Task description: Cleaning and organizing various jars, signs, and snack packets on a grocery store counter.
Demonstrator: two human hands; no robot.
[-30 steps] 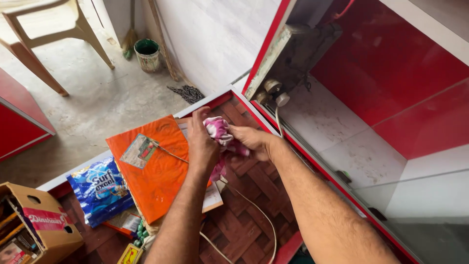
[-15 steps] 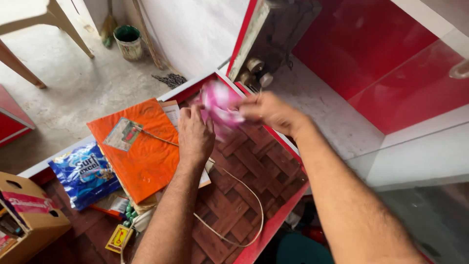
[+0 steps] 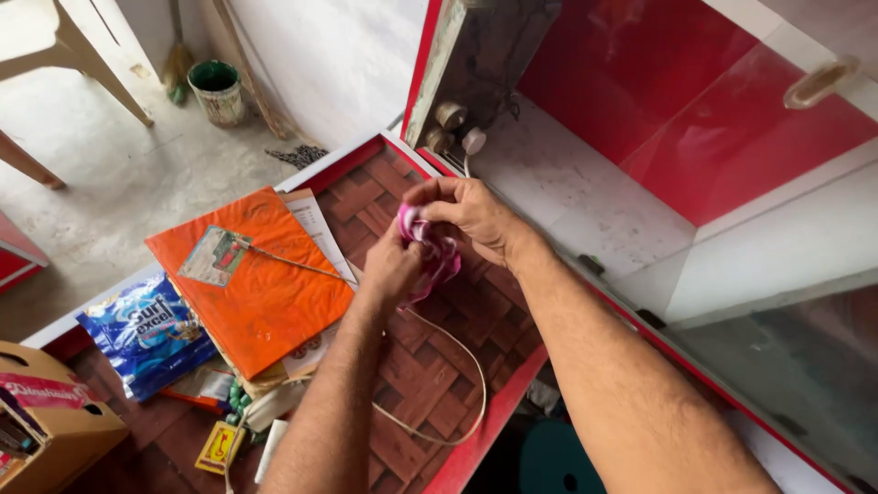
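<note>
— Both hands meet at the middle of the frame: the left hand [image 3: 391,267] and the right hand [image 3: 471,215] are clenched together on a bunched pink-and-white cloth [image 3: 432,252], pinched between the fingers of both.

— What has changed from the earlier head views?

— Half a second ago the cloth was lifted and blurred higher up; now it sits lower and steadier, just above the brick-patterned counter [image 3: 430,384], so the person appears to be working it tighter rather than shaking it out.

— And around it?

— An orange folder [image 3: 265,288] lies left of centre, touching papers beneath it; a blue detergent packet [image 3: 146,334] is further left, a cardboard box [image 3: 46,425] at the lower left. A pale cord [image 3: 457,384] loops under the forearms, near enough to snag. A red cabinet [image 3: 695,110] fills the upper right.
</note>
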